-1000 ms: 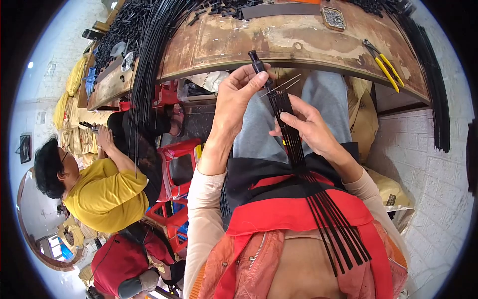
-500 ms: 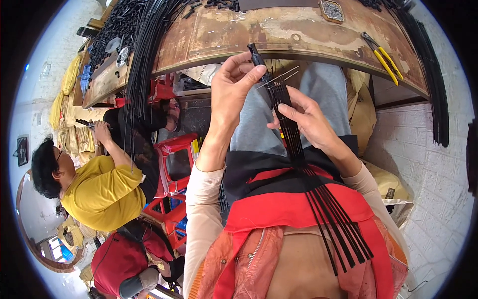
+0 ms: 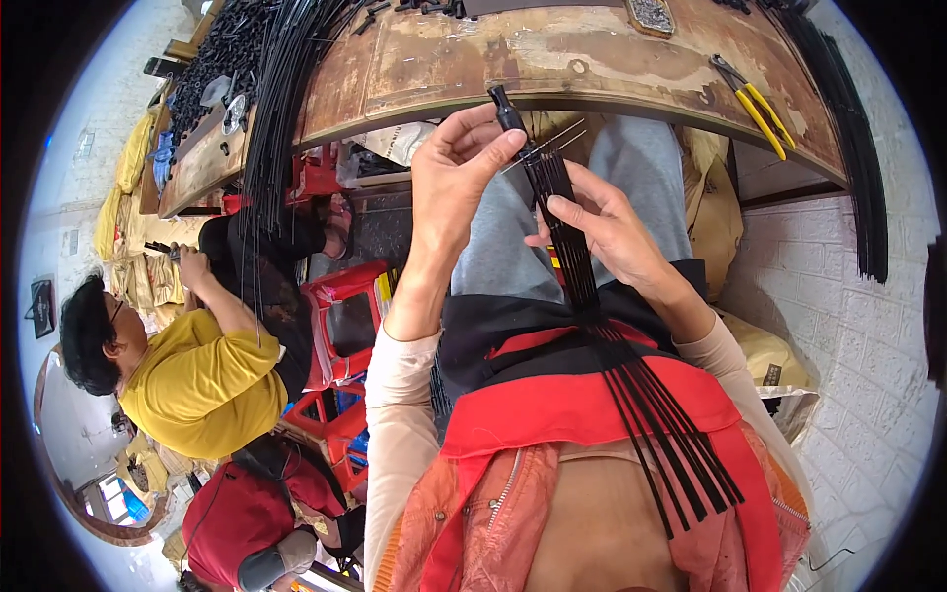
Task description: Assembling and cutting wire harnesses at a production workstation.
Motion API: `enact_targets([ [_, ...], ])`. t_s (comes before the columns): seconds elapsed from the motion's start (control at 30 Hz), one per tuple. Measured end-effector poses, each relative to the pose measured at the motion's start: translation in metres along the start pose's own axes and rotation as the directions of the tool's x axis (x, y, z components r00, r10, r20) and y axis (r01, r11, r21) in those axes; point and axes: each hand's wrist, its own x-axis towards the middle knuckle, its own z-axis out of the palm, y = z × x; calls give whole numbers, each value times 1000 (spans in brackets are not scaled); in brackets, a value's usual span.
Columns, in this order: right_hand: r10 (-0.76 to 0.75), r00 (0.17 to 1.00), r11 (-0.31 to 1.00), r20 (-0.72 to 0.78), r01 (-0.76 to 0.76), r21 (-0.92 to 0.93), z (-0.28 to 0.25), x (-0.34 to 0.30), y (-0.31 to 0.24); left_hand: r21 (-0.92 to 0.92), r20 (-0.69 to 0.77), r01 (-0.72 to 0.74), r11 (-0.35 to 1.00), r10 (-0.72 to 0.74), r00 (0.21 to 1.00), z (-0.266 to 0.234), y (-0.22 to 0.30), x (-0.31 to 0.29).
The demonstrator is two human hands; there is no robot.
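Between my hands is a black umbrella frame (image 3: 569, 247), a narrow bundle of ribs slanting from the table edge toward my chest. Its lower rib ends fan out over my red apron. My left hand (image 3: 456, 168) pinches the black plastic tube (image 3: 506, 111) at its upper end between thumb and fingers. Below that, my right hand (image 3: 602, 222) wraps round the ribs, its thumb lying across the front and some fingers hidden behind. A few thin metal wires (image 3: 562, 140) stick out sideways near the joint of tube and ribs.
Ahead is a worn wooden table (image 3: 444, 59). Yellow-handled pliers (image 3: 758, 111) lie at its right, near a small tray of metal bits (image 3: 651, 15). Long black rods (image 3: 268, 148) hang over its left edge, beside heaped black parts (image 3: 222, 69). A co-worker in yellow (image 3: 202, 380) sits at left.
My hands keep nearly the same hold on the umbrella frame. The view has shifted slightly. At left, the co-worker's hands have moved a little.
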Motion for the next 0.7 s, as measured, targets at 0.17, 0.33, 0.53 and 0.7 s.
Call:
enact_targets([
  [0.17,4,1000,1000,-13,-4,21,1,0,-1,56,-75,16,998,-12,997,-2,3,-9],
  [0.33,1,1000,999,-6,-1,38,2,2,2,102,43,-35,994,30,999,-1,9,-25],
  [0.53,4,1000,998,14,-5,57,0,2,3,127,6,-40,991,40,999,-2,7,-20],
  [0.7,-1,1000,999,8,0,48,2,2,1,-14,12,-18,1000,18,1000,-7,7,-18],
])
